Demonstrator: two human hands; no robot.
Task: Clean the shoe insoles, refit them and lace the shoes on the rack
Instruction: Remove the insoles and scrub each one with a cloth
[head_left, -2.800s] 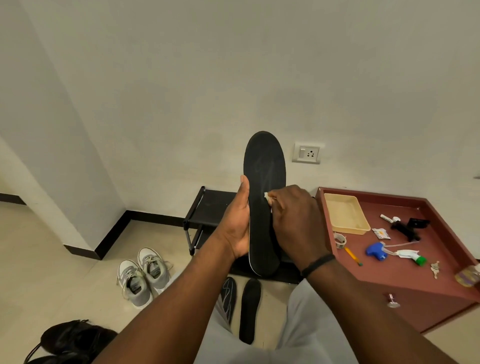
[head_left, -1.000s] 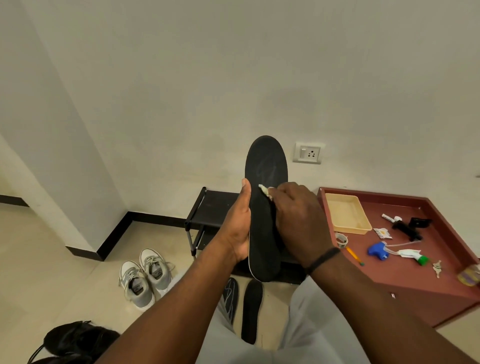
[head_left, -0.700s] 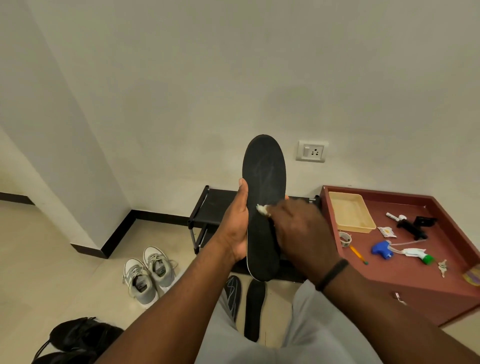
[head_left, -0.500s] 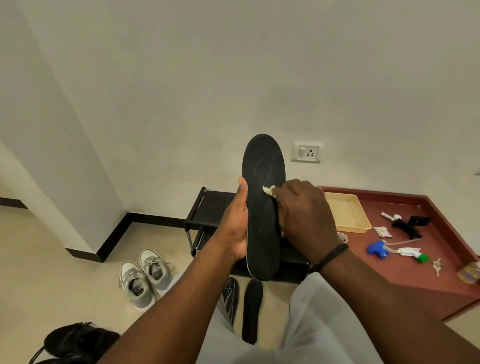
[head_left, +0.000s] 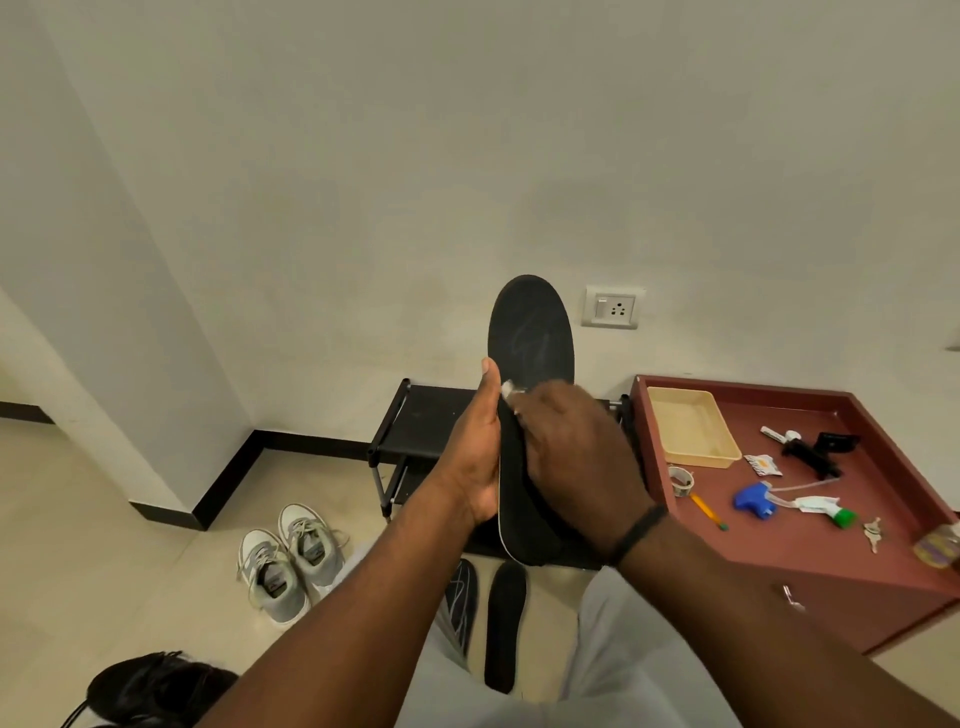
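Now right hand (head_left: 576, 457) lower on insole (head_left: 530, 338).

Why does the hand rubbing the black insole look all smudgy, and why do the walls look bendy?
Head view: the right hand is motion-blurred, its white wipe smeared, while the left hand and black insole stay fairly crisp. Head view: the wide-angle lens bows the walls and slants the red cabinet; lighting is soft, without glare.

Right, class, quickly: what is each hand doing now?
Left hand: grips the black insole, held upright.
Right hand: pinches a small white wipe against it.
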